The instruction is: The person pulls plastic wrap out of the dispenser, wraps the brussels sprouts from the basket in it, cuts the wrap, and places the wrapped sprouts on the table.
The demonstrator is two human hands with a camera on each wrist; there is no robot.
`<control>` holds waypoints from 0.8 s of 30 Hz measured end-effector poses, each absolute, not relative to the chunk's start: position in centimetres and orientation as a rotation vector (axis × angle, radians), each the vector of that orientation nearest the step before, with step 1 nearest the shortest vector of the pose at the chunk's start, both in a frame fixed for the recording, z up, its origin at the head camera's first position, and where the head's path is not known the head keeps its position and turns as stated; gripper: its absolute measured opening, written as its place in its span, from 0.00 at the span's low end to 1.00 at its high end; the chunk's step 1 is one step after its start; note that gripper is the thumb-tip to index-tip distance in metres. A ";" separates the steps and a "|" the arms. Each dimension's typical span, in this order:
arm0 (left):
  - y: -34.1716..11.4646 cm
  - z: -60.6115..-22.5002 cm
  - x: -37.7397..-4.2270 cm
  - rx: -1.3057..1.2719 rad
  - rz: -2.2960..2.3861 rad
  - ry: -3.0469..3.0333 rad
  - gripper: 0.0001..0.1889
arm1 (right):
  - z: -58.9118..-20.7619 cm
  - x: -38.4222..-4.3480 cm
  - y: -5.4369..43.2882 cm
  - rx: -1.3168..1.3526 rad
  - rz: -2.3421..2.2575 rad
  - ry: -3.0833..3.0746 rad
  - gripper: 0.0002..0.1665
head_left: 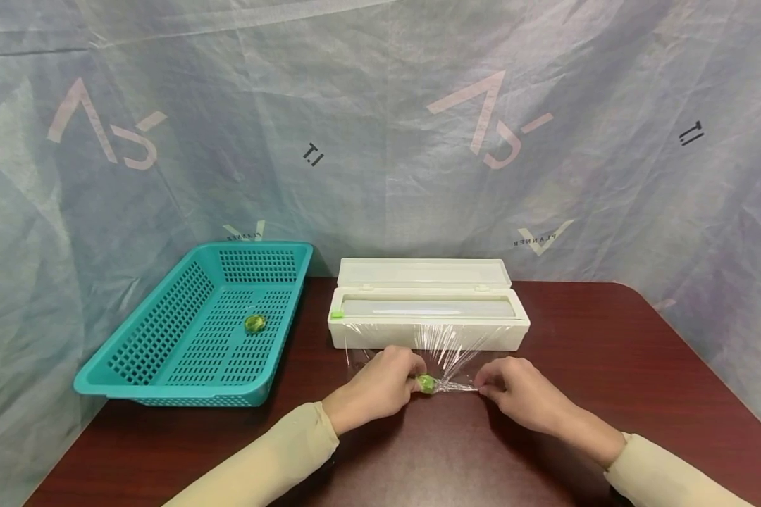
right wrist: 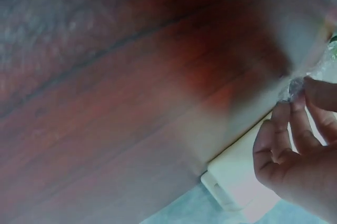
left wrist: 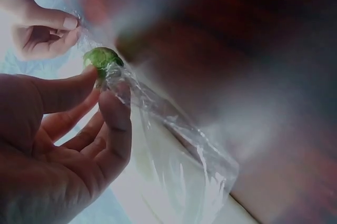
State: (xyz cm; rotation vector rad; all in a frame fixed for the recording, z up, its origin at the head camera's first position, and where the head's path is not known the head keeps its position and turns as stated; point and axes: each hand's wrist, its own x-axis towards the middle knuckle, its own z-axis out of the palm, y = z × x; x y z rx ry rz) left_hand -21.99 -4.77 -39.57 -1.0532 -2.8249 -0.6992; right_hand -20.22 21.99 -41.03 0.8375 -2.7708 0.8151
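A small green Brussels sprout [head_left: 426, 384] is pinched between the thumb and fingers of my left hand [head_left: 383, 384], just in front of the white dispenser box. Clear plastic wrap [head_left: 447, 352] stretches from the box down to the sprout and bunches beside it. My right hand [head_left: 523, 391] pinches the gathered end of the wrap to the right of the sprout. In the left wrist view the sprout [left wrist: 102, 58] has film around it, with a loose sheet trailing off. The right wrist view shows the wrap's end [right wrist: 295, 88] between thumb and fingertips.
The white wrap dispenser [head_left: 428, 334] stands with its lid raised and a roll inside; a green cutter tab [head_left: 337, 314] sits at its left. At the left, a teal plastic basket [head_left: 266, 394] holds another sprout [head_left: 255, 323]. A printed grey sheet [head_left: 380, 141] hangs behind the dark red table [head_left: 609, 352].
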 end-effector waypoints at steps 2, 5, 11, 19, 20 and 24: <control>-4.9 -39.5 -22.1 -1.066 -0.706 -2.821 0.05 | -40.8 -20.1 21.9 0.835 0.800 -2.788 0.13; -5.0 -39.6 -22.2 -1.078 -0.713 -2.814 0.05 | -40.5 -20.0 21.7 0.844 0.743 -2.774 0.13; -5.1 -39.6 -22.5 -1.079 -0.728 -2.812 0.05 | -39.7 -20.1 19.1 0.956 0.761 -2.653 0.12; -5.4 -39.7 -23.0 -1.080 -0.782 -2.837 0.07 | -40.3 -20.9 15.1 1.074 0.775 -2.583 0.13; -5.4 -39.8 -23.0 -1.073 -0.782 -2.841 0.07 | -40.5 -21.0 14.9 1.062 0.782 -2.580 0.13; -5.4 -39.8 -23.2 -1.064 -0.776 -2.841 0.05 | -40.9 -21.4 14.4 1.009 0.836 -2.582 0.14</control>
